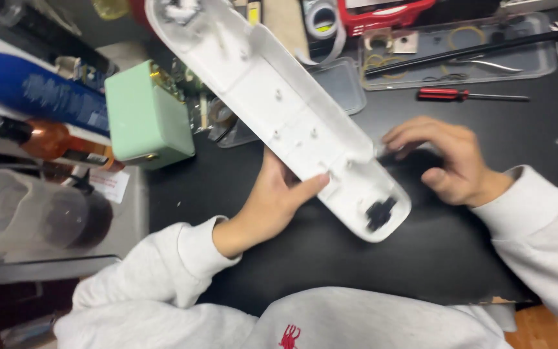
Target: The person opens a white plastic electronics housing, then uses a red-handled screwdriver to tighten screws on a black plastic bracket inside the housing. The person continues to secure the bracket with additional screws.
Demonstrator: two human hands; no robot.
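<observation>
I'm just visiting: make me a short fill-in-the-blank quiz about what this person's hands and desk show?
1. The left hand grips a long plastic shell coloured ____.
2. The right hand rests on the ____ tabletop.
3. The screwdriver lying beyond the right hand has a ____ handle.
4. The box left of the shell is pale ____.

Missing words: white; black; red; green

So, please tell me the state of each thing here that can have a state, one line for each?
White plastic shell: open side up, tilted, held above the table.
Left hand: gripping the shell's edge, thumb on top.
Right hand: fingers curled on a small dark part beside the shell.
Red-handled screwdriver: lying flat, untouched.
Clear tray: open, holding small parts.
Mint green box: closed.
</observation>
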